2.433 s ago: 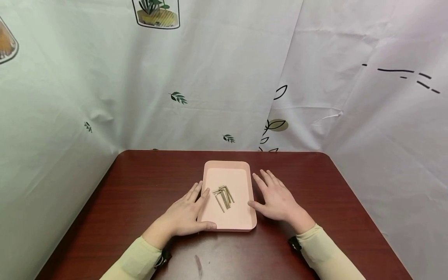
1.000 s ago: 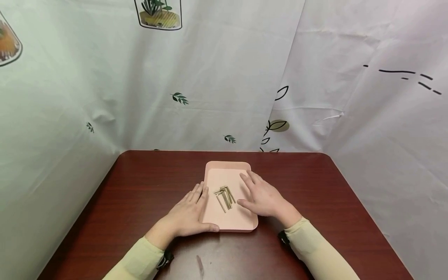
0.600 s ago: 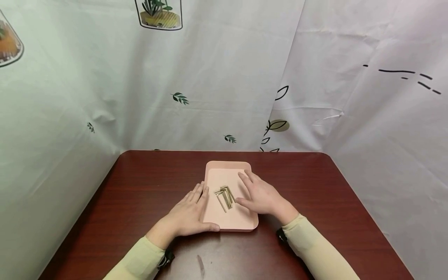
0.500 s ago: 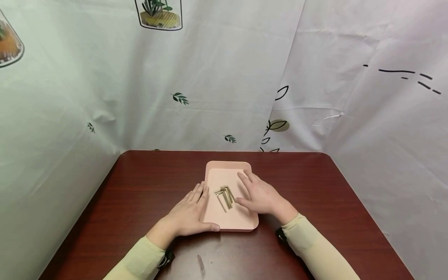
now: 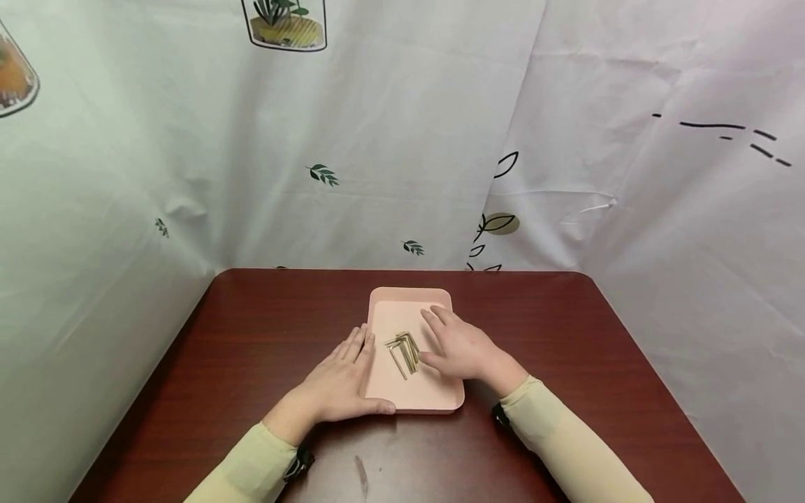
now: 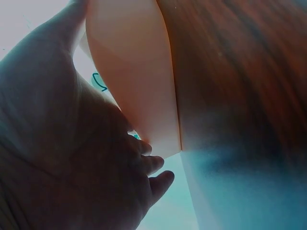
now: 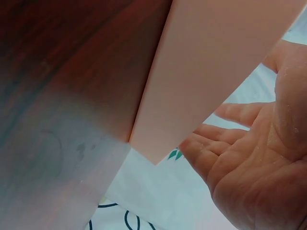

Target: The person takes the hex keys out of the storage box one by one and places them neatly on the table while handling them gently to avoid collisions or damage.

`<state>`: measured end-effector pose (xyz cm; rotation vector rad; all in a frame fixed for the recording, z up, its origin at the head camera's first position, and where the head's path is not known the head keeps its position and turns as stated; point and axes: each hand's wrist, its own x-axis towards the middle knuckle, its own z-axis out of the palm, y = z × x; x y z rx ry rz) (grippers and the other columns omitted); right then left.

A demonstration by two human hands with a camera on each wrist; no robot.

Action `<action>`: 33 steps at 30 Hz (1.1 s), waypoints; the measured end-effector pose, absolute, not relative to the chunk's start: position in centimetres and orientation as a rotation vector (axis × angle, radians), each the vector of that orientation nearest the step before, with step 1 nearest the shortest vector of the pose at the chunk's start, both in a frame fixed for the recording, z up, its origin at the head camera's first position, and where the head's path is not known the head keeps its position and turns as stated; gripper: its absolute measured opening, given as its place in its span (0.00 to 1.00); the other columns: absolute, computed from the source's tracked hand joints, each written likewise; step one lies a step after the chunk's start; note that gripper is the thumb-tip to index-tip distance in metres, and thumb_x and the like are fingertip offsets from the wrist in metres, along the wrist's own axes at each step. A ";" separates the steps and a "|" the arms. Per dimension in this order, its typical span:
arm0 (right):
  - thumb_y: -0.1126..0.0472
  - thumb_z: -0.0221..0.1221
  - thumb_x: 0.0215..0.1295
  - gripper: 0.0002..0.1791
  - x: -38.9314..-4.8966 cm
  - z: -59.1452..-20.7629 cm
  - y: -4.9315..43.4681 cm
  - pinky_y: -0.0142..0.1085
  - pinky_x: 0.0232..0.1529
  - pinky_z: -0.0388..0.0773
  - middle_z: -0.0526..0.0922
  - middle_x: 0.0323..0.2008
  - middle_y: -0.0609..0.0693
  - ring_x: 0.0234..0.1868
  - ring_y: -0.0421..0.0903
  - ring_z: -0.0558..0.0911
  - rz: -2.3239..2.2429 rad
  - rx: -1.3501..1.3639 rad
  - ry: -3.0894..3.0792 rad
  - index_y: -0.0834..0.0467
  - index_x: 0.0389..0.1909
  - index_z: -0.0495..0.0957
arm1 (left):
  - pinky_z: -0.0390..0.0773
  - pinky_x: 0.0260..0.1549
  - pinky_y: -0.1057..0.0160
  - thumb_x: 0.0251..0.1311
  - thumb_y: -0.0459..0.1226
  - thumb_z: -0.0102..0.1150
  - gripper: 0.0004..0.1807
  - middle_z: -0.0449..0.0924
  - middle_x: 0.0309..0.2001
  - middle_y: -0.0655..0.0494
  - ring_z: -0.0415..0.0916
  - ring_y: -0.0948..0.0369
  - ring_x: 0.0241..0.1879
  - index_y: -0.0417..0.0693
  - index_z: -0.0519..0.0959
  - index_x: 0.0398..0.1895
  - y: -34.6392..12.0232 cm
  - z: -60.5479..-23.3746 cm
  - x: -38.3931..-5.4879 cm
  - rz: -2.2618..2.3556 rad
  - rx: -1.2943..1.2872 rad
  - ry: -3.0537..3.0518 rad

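A pink rectangular tray (image 5: 418, 398) lies on the table with several brass-coloured L-shaped hex keys (image 5: 404, 353) in a loose pile at its middle. My left hand (image 5: 333, 388) rests against the tray's left side, fingers straight along the rim and thumb over the near left corner. Over the right part of the tray hovers my right hand (image 5: 464, 349), its fingers spread and its thumb tip close beside the hex keys; whether it touches them I cannot tell. In the right wrist view the tray wall (image 7: 201, 62) hides that hand's fingertips.
The dark red wooden table (image 5: 270, 307) extends around the tray on all sides. White patterned cloth (image 5: 390, 126) hangs behind it and at both sides. A dark smudge (image 5: 361, 475) marks the table near the front.
My right hand has moved left from beside the tray to above its right part, closer to the hex keys. The left hand stays at the tray's left side. The keys lie as before.
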<state>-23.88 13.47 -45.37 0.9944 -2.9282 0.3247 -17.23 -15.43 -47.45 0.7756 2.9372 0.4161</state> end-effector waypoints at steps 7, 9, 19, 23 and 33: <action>0.45 0.70 0.73 0.46 -24.2 -45.4 13.1 0.56 0.65 0.83 0.77 0.70 0.67 0.68 0.64 0.82 0.315 1.019 -2.881 0.69 0.81 0.69 | 0.55 0.84 0.40 0.59 0.81 0.62 0.77 0.41 0.89 0.30 0.43 0.38 0.89 0.30 0.48 0.89 -15.2 -47.3 -17.4 0.424 0.778 2.925; 0.45 0.70 0.73 0.45 -24.4 -45.4 13.1 0.54 0.63 0.84 0.78 0.66 0.65 0.63 0.62 0.83 0.297 1.016 -2.880 0.70 0.79 0.70 | 0.55 0.84 0.40 0.59 0.81 0.62 0.78 0.40 0.89 0.30 0.43 0.38 0.89 0.30 0.48 0.89 -15.2 -47.3 -17.4 0.425 0.780 2.921; 0.47 0.68 0.74 0.38 -25.7 -45.6 12.7 0.53 0.61 0.85 0.82 0.59 0.63 0.57 0.59 0.86 0.281 1.062 -2.910 0.70 0.74 0.75 | 0.55 0.84 0.40 0.58 0.80 0.63 0.78 0.40 0.89 0.30 0.43 0.38 0.89 0.29 0.48 0.89 -15.3 -47.1 -17.4 0.430 0.767 2.913; 0.48 0.67 0.75 0.36 -25.9 -45.7 12.4 0.52 0.62 0.84 0.82 0.57 0.63 0.55 0.58 0.85 0.306 1.066 -2.937 0.69 0.72 0.77 | 0.55 0.84 0.41 0.58 0.82 0.61 0.78 0.39 0.89 0.30 0.43 0.38 0.89 0.29 0.48 0.89 -15.3 -47.4 -17.4 0.431 0.765 2.917; 0.49 0.67 0.74 0.29 -26.5 -45.9 11.9 0.51 0.55 0.85 0.82 0.49 0.60 0.47 0.55 0.84 0.289 1.060 -2.981 0.67 0.65 0.81 | 0.54 0.85 0.40 0.58 0.81 0.62 0.78 0.40 0.89 0.29 0.43 0.38 0.89 0.29 0.48 0.89 -15.4 -47.5 -17.2 0.439 0.748 2.914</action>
